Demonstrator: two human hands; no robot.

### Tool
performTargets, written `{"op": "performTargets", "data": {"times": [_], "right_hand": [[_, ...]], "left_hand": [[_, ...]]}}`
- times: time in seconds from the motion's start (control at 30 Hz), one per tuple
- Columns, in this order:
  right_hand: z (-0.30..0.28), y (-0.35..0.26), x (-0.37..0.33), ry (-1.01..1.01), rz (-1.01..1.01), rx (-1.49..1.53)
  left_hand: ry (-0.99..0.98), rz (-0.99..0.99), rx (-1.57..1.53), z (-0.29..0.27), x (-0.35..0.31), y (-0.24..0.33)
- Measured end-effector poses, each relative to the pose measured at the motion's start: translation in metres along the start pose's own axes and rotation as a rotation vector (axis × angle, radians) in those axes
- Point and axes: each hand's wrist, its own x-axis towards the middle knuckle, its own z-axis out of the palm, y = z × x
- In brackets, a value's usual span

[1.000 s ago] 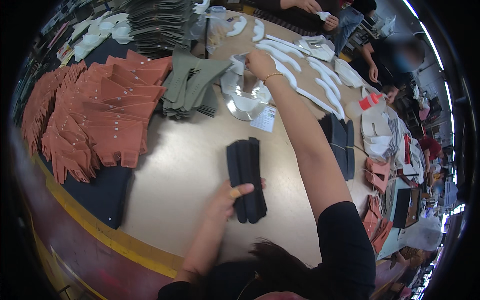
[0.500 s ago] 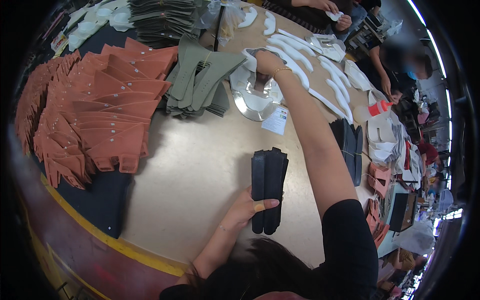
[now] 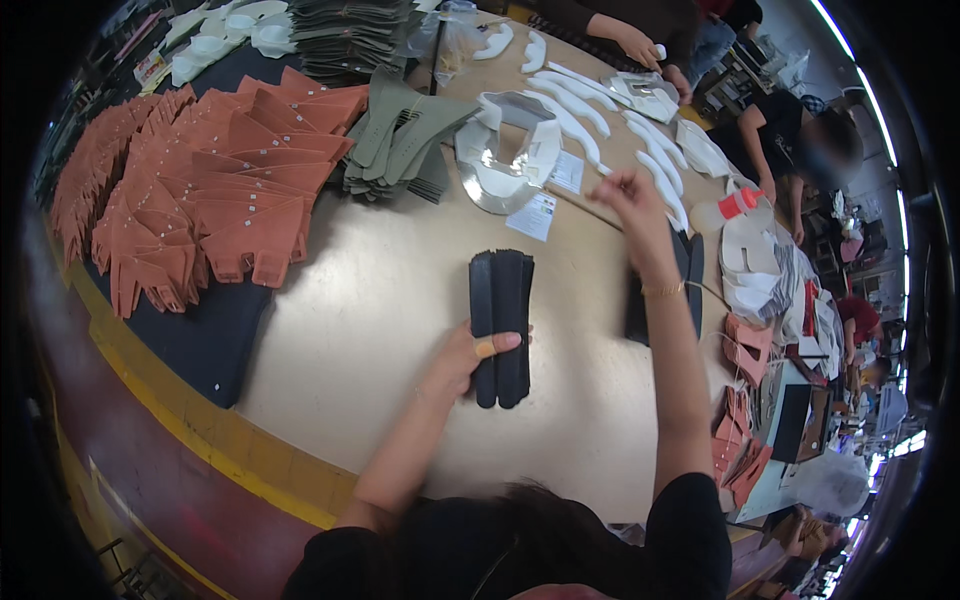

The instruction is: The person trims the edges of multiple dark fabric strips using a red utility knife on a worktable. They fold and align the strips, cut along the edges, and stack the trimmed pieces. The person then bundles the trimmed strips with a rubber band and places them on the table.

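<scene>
Right hand (image 3: 637, 203)'s now off the white-and-clear form (image 3: 492, 188), fingers half curled; too blurry to tell if it's holding anything. Left hand (image 3: 462, 360) still grips the black strips (image 3: 500, 300) mid-table (image 3: 340, 300), most fingers hidden behind.

Wide fisheye, head-worn, facing down; worktable (image 3: 350, 380) near

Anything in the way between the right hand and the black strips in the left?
Nothing visible: only tabletop shows between the right hand and the black strips. The left hand grips their lower half, thumb across the front; their upper end is uncovered.
</scene>
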Motion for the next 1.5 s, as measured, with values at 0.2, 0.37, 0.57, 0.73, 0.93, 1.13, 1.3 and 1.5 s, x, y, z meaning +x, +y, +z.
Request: {"op": "performTargets", "data": {"times": [0.2,0.37,0.57,0.73,0.93,1.13,1.3,1.5], "right_hand": [[-0.003,0.002,-0.171,0.097,0.273,0.798],[-0.055,-0.108,-0.254,-0.179,-0.473,1.133],[-0.069,-0.2,-0.317,0.306,-1.557,0.709],[-0.078,-0.194,-0.314,1.023,-1.949,0.478],[-0.086,-0.187,-0.321,0.469,-1.833,0.851],[-0.104,-0.187,-0.32,0.635,-1.848,0.693],[-0.097,-0.184,-0.317,0.461,-1.792,0.833],[-0.095,-0.184,-0.307,0.35,-1.988,0.841]], "left_hand": [[-0.023,0.011,0.062,0.007,-0.009,-0.008],[-0.017,0.048,0.087,0.006,-0.002,-0.023],[0.006,0.18,0.028,-0.003,-0.001,-0.042],[0.072,0.223,0.057,-0.002,0.001,-0.046],[0.056,0.255,0.103,-0.002,0.0,-0.047],[0.099,0.235,0.082,-0.005,0.003,-0.048],[0.134,0.231,0.094,-0.002,0.001,-0.047],[0.116,0.235,0.109,-0.002,0.0,-0.045]]}}
